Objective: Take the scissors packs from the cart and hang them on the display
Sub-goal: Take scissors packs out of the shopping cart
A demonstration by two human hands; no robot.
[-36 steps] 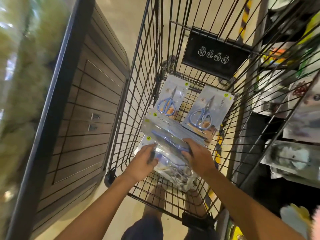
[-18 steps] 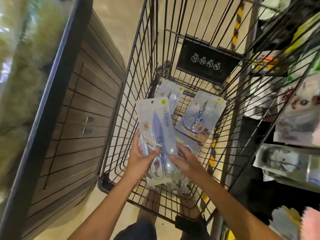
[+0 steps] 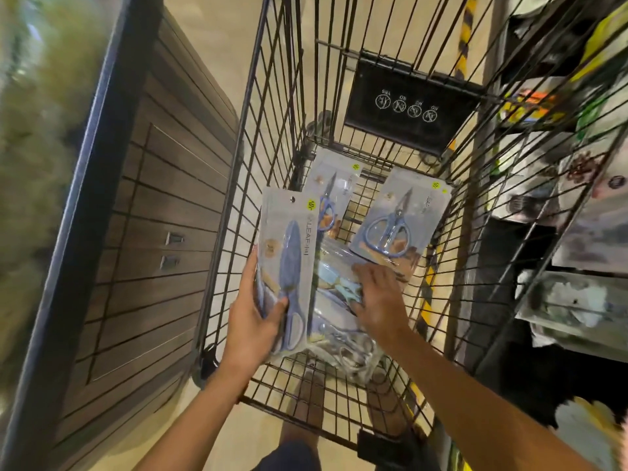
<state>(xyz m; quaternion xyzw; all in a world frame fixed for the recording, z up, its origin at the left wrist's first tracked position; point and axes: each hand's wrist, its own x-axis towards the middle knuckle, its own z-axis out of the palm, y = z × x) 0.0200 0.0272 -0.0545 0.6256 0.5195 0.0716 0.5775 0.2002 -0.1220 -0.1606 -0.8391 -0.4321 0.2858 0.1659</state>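
My left hand (image 3: 253, 319) grips a pack of blue scissors (image 3: 290, 253) by its lower end and holds it upright above the floor of the black wire cart (image 3: 272, 137). My right hand (image 3: 377, 300) reaches down with spread fingers onto a heap of clear scissors packs (image 3: 339, 331) at the cart's near end. Two more packs lie flat farther in: one (image 3: 334, 195) partly behind the held pack, one (image 3: 401, 215) at the right.
A dark wood-panelled cabinet (image 3: 146, 253) stands close on the cart's left. Display shelves with hanging packaged goods (image 3: 574, 300) line the right side, seen through the cart's wire wall. A black plastic flap (image 3: 407, 103) closes the cart's far end.
My right hand has let go of the held pack and dropped to the heap. My left hand alone now holds that pack, shifted slightly left and higher.
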